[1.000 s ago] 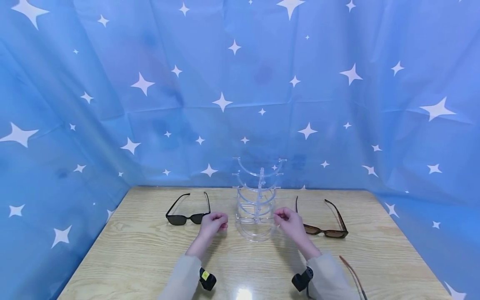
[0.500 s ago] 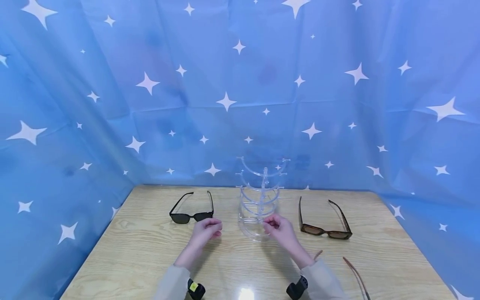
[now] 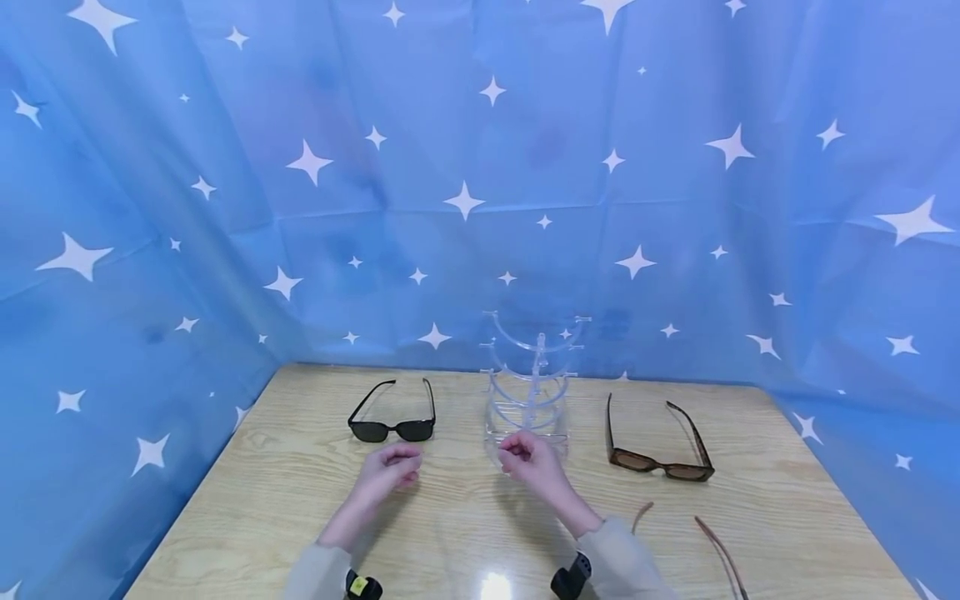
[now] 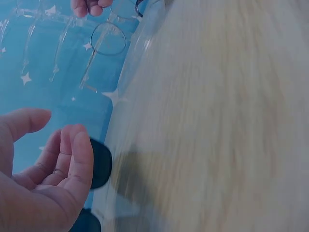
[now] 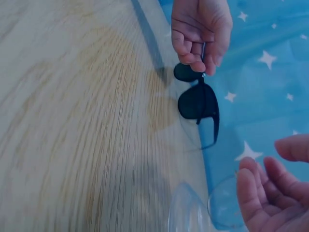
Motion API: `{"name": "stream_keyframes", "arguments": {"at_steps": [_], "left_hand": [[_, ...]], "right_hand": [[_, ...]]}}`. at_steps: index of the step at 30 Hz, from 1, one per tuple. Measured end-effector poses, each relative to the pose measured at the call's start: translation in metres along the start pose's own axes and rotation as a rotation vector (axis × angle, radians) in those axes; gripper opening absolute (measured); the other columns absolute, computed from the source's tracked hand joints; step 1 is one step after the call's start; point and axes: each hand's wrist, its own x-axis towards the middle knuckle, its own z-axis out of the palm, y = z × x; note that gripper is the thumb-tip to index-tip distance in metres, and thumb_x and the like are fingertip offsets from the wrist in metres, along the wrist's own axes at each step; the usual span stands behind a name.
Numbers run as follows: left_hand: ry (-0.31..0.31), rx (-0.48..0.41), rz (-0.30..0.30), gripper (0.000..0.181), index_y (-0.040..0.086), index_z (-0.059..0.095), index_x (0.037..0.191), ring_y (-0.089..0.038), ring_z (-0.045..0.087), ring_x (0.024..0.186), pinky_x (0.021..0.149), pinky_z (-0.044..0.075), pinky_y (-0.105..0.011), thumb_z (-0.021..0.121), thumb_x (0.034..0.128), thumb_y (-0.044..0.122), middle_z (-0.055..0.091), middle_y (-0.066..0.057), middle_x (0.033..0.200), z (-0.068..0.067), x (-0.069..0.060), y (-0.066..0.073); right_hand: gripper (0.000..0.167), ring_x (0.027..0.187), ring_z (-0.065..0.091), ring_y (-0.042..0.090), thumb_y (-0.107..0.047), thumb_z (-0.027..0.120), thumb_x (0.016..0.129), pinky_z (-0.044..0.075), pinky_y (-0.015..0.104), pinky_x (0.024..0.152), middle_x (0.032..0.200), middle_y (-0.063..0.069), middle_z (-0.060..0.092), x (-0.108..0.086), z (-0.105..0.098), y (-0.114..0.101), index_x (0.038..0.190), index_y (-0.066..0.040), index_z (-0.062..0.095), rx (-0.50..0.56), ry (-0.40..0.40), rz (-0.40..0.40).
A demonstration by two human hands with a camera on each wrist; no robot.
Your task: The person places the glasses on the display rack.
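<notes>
In front of the clear plastic tiered stand (image 3: 534, 392), hovering with the right hand (image 3: 531, 460) and, apart from it, the left hand (image 3: 388, 468), showing a narrow, empty grip on each, with fingers loosely bent. Apparently trusting thin-rimmed, round-lensed glasses (image 4: 108, 38) to the stand's lower part, so risking a slip by brushing the rim with a right fingertip. Also risking nudging the black-framed, dark-lensed sunglasses (image 3: 392, 429), lying just beyond the left hand on the pale wood-grain surface (image 3: 450, 525), by swinging forward carelessly.
</notes>
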Motion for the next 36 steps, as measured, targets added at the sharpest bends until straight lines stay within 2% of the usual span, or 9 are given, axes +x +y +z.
{"name": "stream_keyframes", "arguments": {"at_steps": [3,7,14,16,19,24,30,36], "left_hand": [[0.026,0.022,0.0,0.026,-0.016,0.058,0.104,-0.017,0.06,0.067,0.06,0.054,-0.026,0.063,0.084,0.0,0.062,-0.006,0.077,-0.009,-0.001,-0.001],[0.07,0.035,-0.006,0.022,-0.014,0.06,0.101,-0.017,0.06,0.066,0.059,0.053,-0.024,0.063,0.0834,-0.001,0.063,-0.009,0.077,-0.023,0.0,-0.004],[0.13,0.074,-0.027,0.022,-0.014,0.06,0.102,-0.017,0.061,0.065,0.058,0.053,-0.023,0.062,0.084,-0.001,0.064,-0.01,0.076,-0.05,0.004,-0.007],[0.142,0.084,-0.032,0.022,-0.014,0.06,0.102,-0.017,0.061,0.064,0.057,0.053,-0.023,0.062,0.084,-0.001,0.064,-0.01,0.075,-0.058,0.005,-0.007],[0.166,0.089,-0.037,0.02,-0.014,0.06,0.1,-0.015,0.06,0.063,0.056,0.053,-0.023,0.061,0.0838,-0.002,0.063,-0.009,0.072,-0.069,0.009,-0.007],[0.199,0.048,-0.052,0.022,-0.015,0.059,0.103,-0.012,0.06,0.062,0.056,0.053,-0.021,0.056,0.0869,0.0,0.064,-0.007,0.072,-0.084,0.018,-0.005],[0.247,0.001,-0.075,0.026,-0.018,0.053,0.105,-0.008,0.059,0.06,0.057,0.054,-0.018,0.051,0.0921,0.005,0.062,-0.003,0.072,-0.099,0.033,-0.005],[0.301,-0.038,-0.107,0.027,-0.017,0.052,0.106,-0.006,0.059,0.06,0.059,0.054,-0.018,0.049,0.0927,0.007,0.06,-0.001,0.071,-0.108,0.047,-0.006]], "right_hand": [[0.006,0.064,0.06,0.024,0.007,0.058,0.086,0.053,0.026,0.054,0.077,0.021,0.06,0.006,0.008,0.009,0.089,0.012,0.059,0.013,-0.014,-0.014],[0.008,0.065,0.061,0.023,0.001,0.06,0.088,0.056,0.04,0.057,0.078,0.02,0.061,0.017,0.021,0.026,0.09,0.008,0.061,0.03,-0.03,-0.015],[0.011,0.067,0.063,0.028,-0.006,0.061,0.088,0.054,0.028,0.054,0.075,0.011,0.061,0.032,0.042,0.035,0.09,0.004,0.061,0.038,-0.027,-0.018],[0.01,0.067,0.064,0.028,-0.005,0.062,0.088,0.054,0.029,0.054,0.075,0.01,0.061,0.036,0.048,0.035,0.09,0.005,0.061,0.045,-0.021,-0.004],[0.01,0.069,0.064,0.032,-0.002,0.06,0.088,0.055,0.037,0.057,0.075,0.011,0.06,0.043,0.056,0.036,0.092,0.007,0.06,0.08,-0.028,0.031],[0.016,0.075,0.064,0.039,-0.003,0.058,0.089,0.056,0.041,0.061,0.076,0.01,0.059,0.054,0.065,0.035,0.099,0.01,0.06,0.11,-0.041,0.093],[0.023,0.076,0.064,0.032,-0.006,0.058,0.089,0.056,0.04,0.065,0.078,0.006,0.058,0.066,0.077,0.031,0.106,0.01,0.058,0.114,-0.009,0.139],[0.027,0.072,0.062,0.018,-0.006,0.06,0.087,0.056,0.034,0.066,0.083,0.008,0.059,0.076,0.086,0.034,0.109,0.009,0.058,0.026,0.043,0.165]]}}
